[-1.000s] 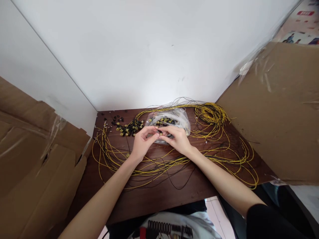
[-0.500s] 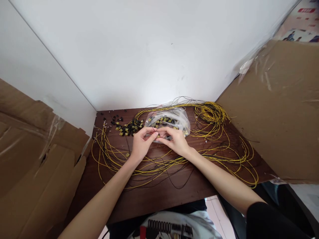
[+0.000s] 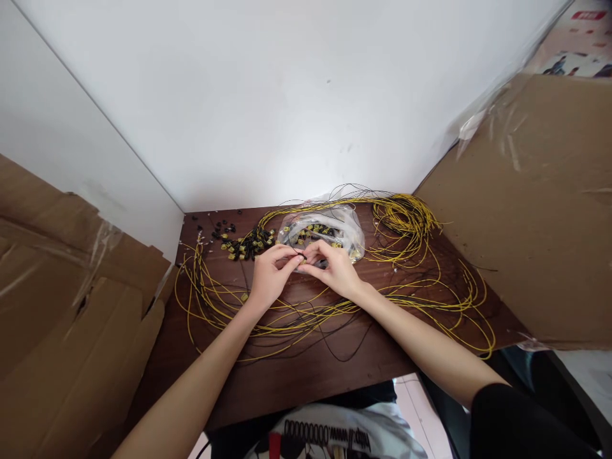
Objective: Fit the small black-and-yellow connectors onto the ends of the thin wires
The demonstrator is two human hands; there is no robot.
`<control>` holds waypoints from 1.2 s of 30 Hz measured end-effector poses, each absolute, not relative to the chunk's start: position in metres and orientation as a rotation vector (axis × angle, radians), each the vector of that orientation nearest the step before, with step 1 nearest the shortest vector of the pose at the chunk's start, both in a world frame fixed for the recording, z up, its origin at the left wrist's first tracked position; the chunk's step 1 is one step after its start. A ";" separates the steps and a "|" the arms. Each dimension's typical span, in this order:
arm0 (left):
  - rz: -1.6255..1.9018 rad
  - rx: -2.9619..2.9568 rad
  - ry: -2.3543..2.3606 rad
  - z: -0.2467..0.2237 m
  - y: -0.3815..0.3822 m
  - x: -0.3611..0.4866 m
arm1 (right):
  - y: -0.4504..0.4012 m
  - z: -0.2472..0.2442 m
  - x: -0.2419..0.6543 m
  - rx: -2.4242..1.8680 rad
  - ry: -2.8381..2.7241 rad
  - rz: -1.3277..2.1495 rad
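Observation:
My left hand [image 3: 271, 275] and my right hand [image 3: 335, 271] meet over the front of a clear plastic bag [image 3: 354, 223]. Between their fingertips is a small black-and-yellow piece [image 3: 303, 257], mostly covered, with a thin black wire curving up from it. Thumb and fingers are pinched together on both hands. Inside the bag lie several similar black-and-yellow pieces [image 3: 313, 231]. Left of it is a heap of more such pieces [image 3: 248, 245]. Under my forearms a long bundle of yellow and black wires [image 3: 296, 328] stretches across the brown table [image 3: 296, 376].
A coil of yellow wire [image 3: 406, 220] rests at the back right. Small black bits [image 3: 224, 226] are scattered at the back left. Cardboard stands on the left [image 3: 71, 319] and right [image 3: 540, 210]. A white wall [image 3: 306, 108] closes off the back.
My fingertips have shifted slightly on the small piece, and more of its black part shows between them. The right fingers have drawn back a little. The wires and heaps stay put.

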State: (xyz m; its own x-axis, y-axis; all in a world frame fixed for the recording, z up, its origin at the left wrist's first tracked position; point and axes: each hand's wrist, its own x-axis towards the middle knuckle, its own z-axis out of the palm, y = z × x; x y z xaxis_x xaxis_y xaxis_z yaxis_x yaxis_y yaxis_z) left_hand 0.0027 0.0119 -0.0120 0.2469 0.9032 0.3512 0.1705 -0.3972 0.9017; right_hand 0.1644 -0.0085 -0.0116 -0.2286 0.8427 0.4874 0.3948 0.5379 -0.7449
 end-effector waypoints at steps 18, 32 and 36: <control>1.170 1.778 0.959 -0.010 0.013 0.001 | -0.008 -0.008 0.169 -1.023 -1.914 0.582; 1.162 1.786 0.951 -0.010 0.013 0.001 | -0.008 -0.007 0.168 -1.028 -1.908 0.562; 1.171 1.808 0.949 -0.011 0.013 0.001 | -0.009 -0.009 0.168 -1.006 -1.890 0.552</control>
State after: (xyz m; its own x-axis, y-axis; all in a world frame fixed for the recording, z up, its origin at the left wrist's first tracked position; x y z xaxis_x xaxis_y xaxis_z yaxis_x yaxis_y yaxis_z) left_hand 0.0008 0.0132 -0.0109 0.3010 0.8808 0.3656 0.1757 -0.4281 0.8865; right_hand 0.1675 -0.0085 -0.0088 -0.2671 0.8214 0.5039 0.4208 0.5698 -0.7059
